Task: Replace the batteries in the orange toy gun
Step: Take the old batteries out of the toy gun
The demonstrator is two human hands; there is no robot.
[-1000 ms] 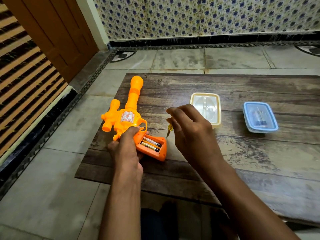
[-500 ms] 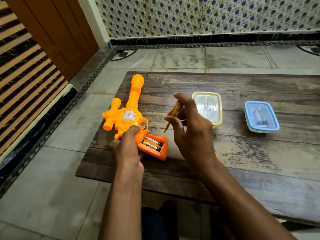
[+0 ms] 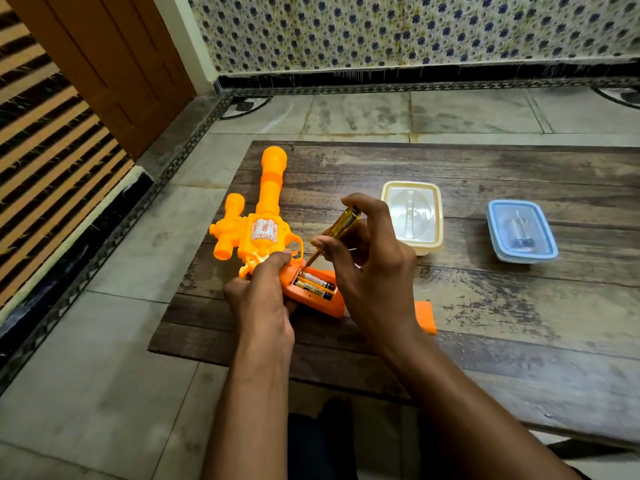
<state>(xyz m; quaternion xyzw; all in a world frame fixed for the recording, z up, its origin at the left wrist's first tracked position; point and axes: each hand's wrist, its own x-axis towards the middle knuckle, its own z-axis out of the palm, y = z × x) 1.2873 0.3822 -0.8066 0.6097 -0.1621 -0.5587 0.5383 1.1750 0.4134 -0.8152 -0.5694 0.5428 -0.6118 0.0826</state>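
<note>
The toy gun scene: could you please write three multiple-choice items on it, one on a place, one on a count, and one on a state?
1. Where does the blue box stand?
A. on the floor
B. on the table, right of the cream box
C. on top of the gun

2. How many batteries show in the open compartment?
A. two
B. four
C. none

3. What is the right hand doing?
A. resting flat on the table
B. lifting the cream box
C. holding a screwdriver with its tip at the batteries

Answers:
1 B: it sits on the wood, beyond the cream box on the right.
2 A: two cells lie side by side.
3 C: fingers wrap the yellow handle, tip down at the compartment, while the left hand holds the gun.
</note>
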